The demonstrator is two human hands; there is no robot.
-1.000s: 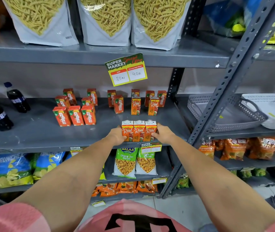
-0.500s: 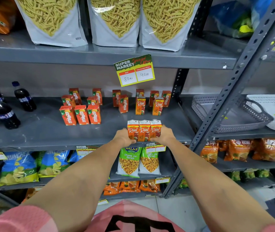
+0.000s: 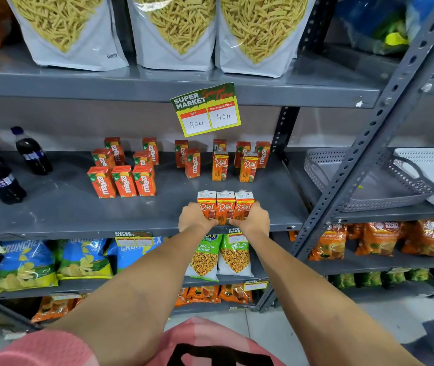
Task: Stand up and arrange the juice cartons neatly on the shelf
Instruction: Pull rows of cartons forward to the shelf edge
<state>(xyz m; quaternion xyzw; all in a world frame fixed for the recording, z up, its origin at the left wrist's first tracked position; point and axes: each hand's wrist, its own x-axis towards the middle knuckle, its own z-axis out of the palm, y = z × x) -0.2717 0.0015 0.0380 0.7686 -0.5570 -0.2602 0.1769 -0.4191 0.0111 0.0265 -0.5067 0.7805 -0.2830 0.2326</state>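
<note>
Where hands [image 3: 195, 217] press: cartons [image 3: 225, 206] between.

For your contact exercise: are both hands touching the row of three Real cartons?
Touching. The head view shows the left hand and right hand pressed against the ends of the three Real cartons.

Both hands [image 3: 194, 217] [image 3: 255, 218] around three upright cartons [image 3: 225, 206]

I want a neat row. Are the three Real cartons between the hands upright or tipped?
Upright. The three Real cartons stand side by side, tops up, near the shelf edge, pressed between the left hand and right hand.
</note>
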